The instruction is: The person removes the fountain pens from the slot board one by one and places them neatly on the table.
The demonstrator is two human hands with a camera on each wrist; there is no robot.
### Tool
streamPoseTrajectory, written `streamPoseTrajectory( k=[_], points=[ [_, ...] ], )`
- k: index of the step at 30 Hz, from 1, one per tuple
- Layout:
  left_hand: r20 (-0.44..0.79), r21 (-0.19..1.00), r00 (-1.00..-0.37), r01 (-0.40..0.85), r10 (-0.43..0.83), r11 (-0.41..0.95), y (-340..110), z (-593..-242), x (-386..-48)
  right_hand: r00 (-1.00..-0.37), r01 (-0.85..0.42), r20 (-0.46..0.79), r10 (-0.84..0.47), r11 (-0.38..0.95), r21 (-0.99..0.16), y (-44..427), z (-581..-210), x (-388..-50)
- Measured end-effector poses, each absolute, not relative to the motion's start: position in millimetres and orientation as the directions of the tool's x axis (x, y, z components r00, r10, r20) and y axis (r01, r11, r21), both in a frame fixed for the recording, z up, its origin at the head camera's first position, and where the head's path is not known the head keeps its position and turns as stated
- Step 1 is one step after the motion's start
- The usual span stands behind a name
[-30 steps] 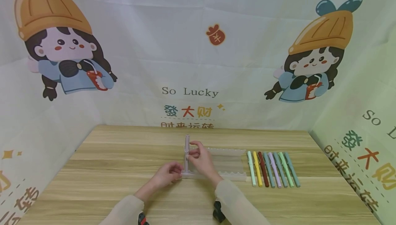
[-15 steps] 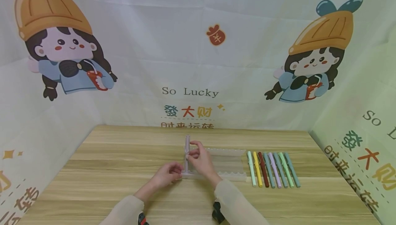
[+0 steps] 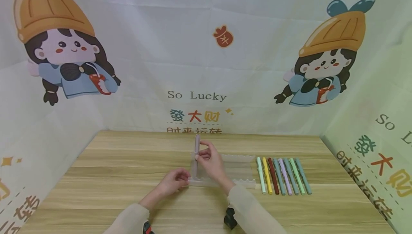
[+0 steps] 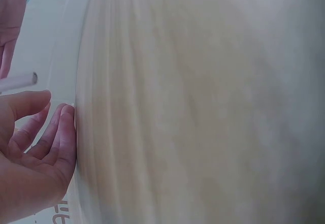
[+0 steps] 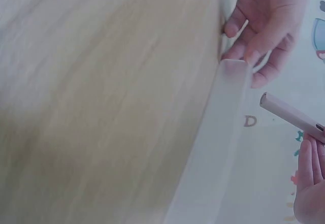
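Note:
Between the thumb and fingers of my right hand [image 3: 210,162] is a pale mauve pen [image 3: 197,144], held nearly upright over the left end of a clear pen rack [image 3: 238,169]. In the right wrist view, the pen's lower end shows apart from the rack's front rail [image 5: 216,132]. My left hand [image 3: 175,182] grips the rack's left end; its thumb and fingertips meet the rail corner in the right wrist view. Scalloped notches run along the rack's front and back edges. The left wrist view shows the pen's end [image 4: 23,81] just beyond the left thumb.
Right of the rack lie several capped pens in a row, among them a mint pen [image 3: 261,175], a yellow pen [image 3: 267,175], a dark red pen [image 3: 273,175] and a purple pen [image 3: 285,176]. A printed cloth [image 3: 193,66] hangs behind the wooden table [image 3: 128,162].
My right hand has raised the mauve pen a little and shifted it slightly right over the rack. The left hand and the row of pens have stayed in place.

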State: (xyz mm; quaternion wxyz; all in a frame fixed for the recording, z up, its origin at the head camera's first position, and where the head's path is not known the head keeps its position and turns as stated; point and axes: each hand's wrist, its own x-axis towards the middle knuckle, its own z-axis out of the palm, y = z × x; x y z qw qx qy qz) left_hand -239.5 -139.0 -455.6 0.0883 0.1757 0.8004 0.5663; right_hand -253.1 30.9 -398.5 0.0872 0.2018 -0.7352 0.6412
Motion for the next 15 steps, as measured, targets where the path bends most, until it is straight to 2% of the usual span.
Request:
streamPoseTrajectory(
  k=[7,15],
  points=[
    [0.062,0.938,-0.924,0.184,0.378,0.294,-139.7,-459.2,-241.7,-0.903,-0.407,0.385,-0.192,0.091,-0.909,46.1,-397.0,-254.2],
    [0.058,0.929,-0.93,0.183,0.364,0.321,-138.7,-458.8,-240.0,-0.904,-0.411,0.383,-0.19,0.143,-0.9,72.6,-421.7,-268.3]
  ],
)
